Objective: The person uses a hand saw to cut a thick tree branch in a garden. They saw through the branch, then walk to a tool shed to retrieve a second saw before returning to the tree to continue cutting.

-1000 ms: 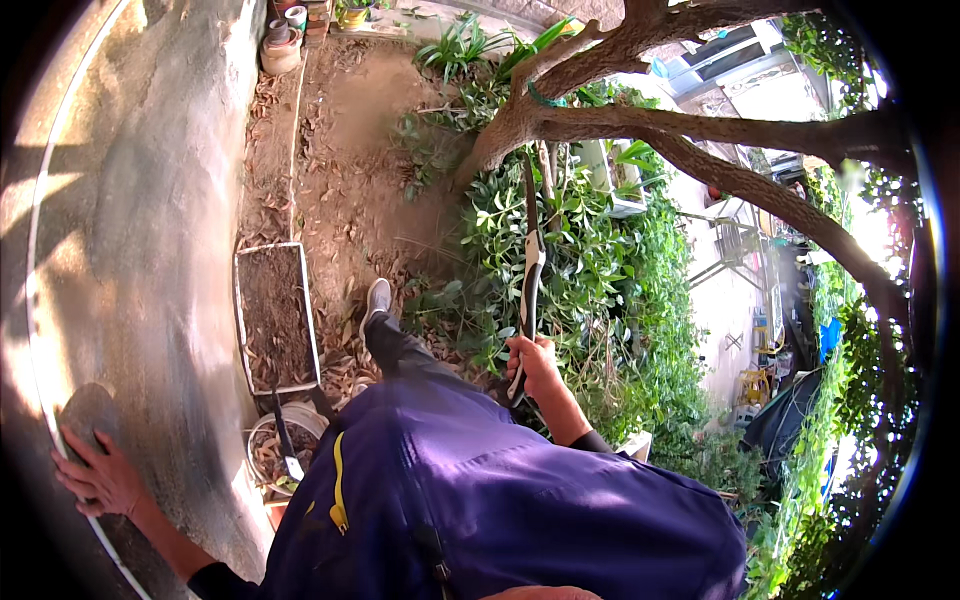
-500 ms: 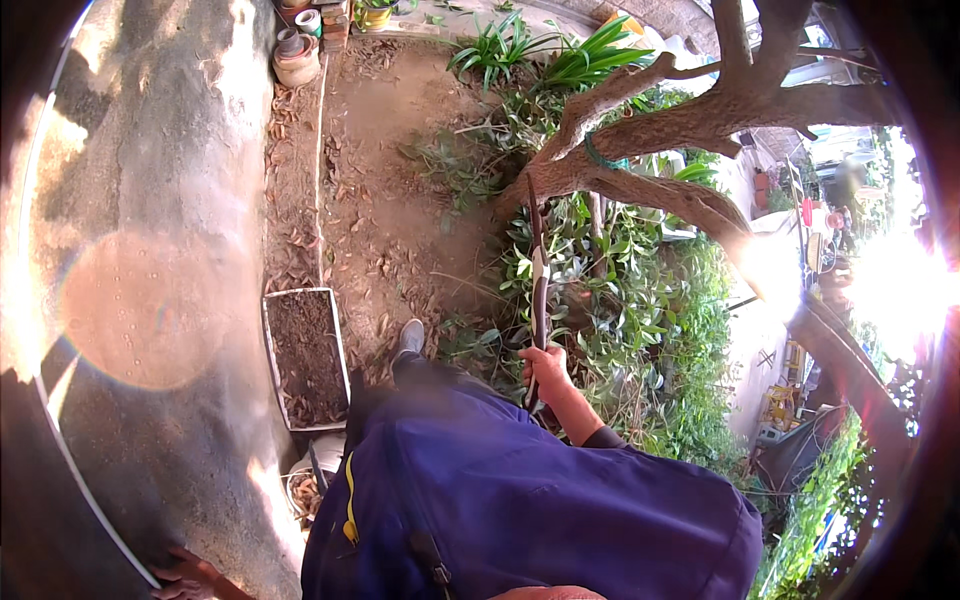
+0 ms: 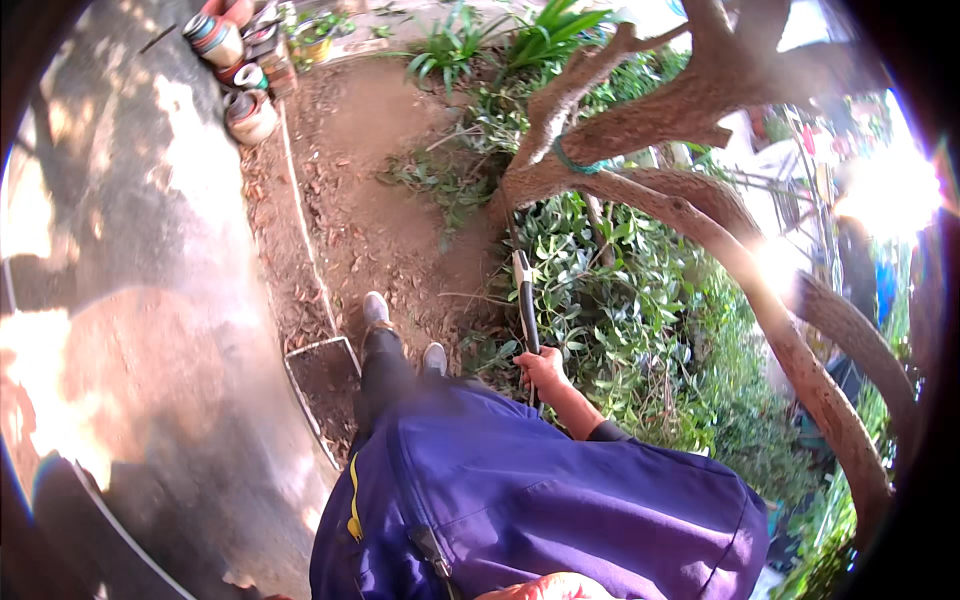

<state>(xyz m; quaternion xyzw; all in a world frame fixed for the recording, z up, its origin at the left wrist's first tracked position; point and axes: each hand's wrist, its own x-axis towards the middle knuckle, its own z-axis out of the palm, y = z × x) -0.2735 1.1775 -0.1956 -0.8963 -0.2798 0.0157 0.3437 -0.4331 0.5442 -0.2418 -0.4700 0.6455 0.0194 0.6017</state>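
My right hand (image 3: 545,372) is closed round the dark handle of a long, slim tool that looks like a pruning saw (image 3: 526,300). A pale section joins its handle to a thin dark blade, which points away from me toward the tree trunk's base. Blade and leaves overlap, so I cannot tell whether the tip touches the trunk. Right beside the tool, leafy green branches (image 3: 590,270) lie heaped. The tree (image 3: 640,130) leans over them with thick forked limbs, a green tie (image 3: 575,160) round one. My left hand is out of view.
Both my shoes, the nearer one (image 3: 434,358) included, stand on brown soil (image 3: 400,230) strewn with dry leaves. To the left are a white-rimmed soil box (image 3: 320,345) and a concrete path (image 3: 150,250). Stacked pots (image 3: 250,115) stand far left. Low limbs (image 3: 760,300) arch across the right.
My left hand, seen low at the left before, has gone out of view. A second shoe now shows ahead of me. The view has shifted, and the right hand still grips the pruning saw.
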